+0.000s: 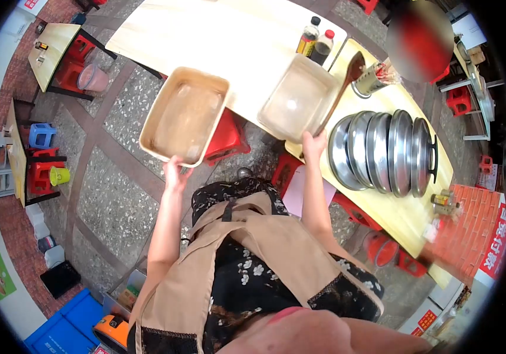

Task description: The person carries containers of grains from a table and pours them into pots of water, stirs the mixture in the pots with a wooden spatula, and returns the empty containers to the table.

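Observation:
My left hand (176, 175) grips the near rim of a beige rectangular plastic tub (189, 112), held out over the floor and tilted so its inside shows. At the near right corner of a translucent whitish plastic tub (297, 97), my right hand (313, 146) is closed on the rim. This second tub is at the edge of the light wooden table. A long dark brown wooden spoon (341, 88) lies along its right side, its handle end meeting my right hand; whether the fingers also hold it I cannot tell.
Several shiny metal lids (378, 153) stand in a row on the right table, beyond a metal utensil holder (369, 79). Two sauce bottles (316, 41) stand behind the whitish tub. Red stools (227, 140) sit under the tables. Another person (421, 41) is at the upper right.

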